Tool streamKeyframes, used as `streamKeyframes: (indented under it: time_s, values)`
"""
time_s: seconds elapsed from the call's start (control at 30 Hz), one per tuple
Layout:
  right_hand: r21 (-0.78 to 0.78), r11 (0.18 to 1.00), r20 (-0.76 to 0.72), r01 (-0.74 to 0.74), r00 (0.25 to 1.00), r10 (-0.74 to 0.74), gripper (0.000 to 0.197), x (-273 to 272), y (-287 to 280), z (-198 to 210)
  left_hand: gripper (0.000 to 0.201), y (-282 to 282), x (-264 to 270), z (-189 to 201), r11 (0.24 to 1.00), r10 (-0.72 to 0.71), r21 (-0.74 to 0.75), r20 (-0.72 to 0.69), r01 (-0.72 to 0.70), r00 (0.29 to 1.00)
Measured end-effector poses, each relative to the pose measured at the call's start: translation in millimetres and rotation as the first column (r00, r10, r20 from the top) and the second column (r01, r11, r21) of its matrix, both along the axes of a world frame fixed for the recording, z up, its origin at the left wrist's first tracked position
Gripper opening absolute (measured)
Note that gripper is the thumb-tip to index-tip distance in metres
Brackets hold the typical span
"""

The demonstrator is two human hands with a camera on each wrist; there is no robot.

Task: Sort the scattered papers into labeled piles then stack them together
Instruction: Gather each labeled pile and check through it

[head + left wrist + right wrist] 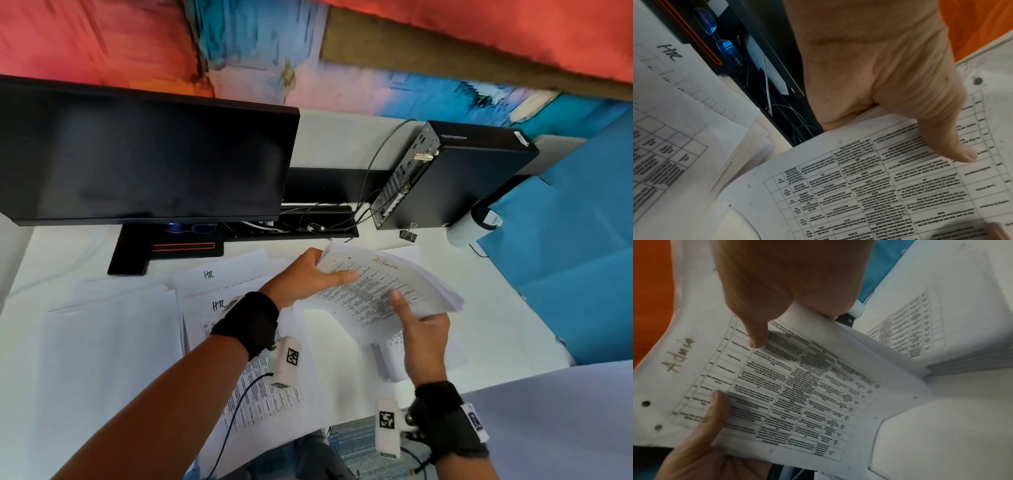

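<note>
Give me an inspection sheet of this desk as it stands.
Surface: white desk, mostly under paper.
Job's things: Admin stack held up; HR sheets lying left.
Clutter: binder clip, glasses on the monitor base.
Grippers: left hand and right hand both grip the Admin stack.
Cables: black leads to the small PC.
Surroundings: blue partition.

monitor (pixel 144 154) left | computer (pixel 455 178) right | papers (pixel 113 342) in front on desk (pixel 496 325)
</note>
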State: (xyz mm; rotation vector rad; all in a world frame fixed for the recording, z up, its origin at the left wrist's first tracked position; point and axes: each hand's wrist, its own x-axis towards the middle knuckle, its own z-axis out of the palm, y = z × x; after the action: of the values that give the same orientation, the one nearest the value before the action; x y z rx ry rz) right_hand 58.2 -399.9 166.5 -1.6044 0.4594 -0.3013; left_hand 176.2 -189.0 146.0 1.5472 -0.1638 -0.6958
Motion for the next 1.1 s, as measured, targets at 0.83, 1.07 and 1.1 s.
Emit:
streamKeyframes:
  time_s: [0.83,1.07,1.1]
  values:
    - [0.003,0.999,-0.267,0.035,0.963,-0.033,0.093,-10.6,26.9,-110.3,0.037,-2.1,15.5,-9.0,0.997,0.075,-0.035,0.057,-0.073,0.996]
    - [-0.082,0.996,-0.293,-0.024,0.956,-0.001,0.063,-15.8,29.5,-129.7,0.039,2.4,17.4,-10.4,0.988,0.128,-0.090,0.014,-0.126,0.992]
    - [-0.109,0.994,-0.289,-0.020,0.957,-0.013,0.058,-15.8,28.3,-133.5,0.040,3.2,17.9,-9.7,0.984,0.147,-0.101,-0.004,-0.146,0.989]
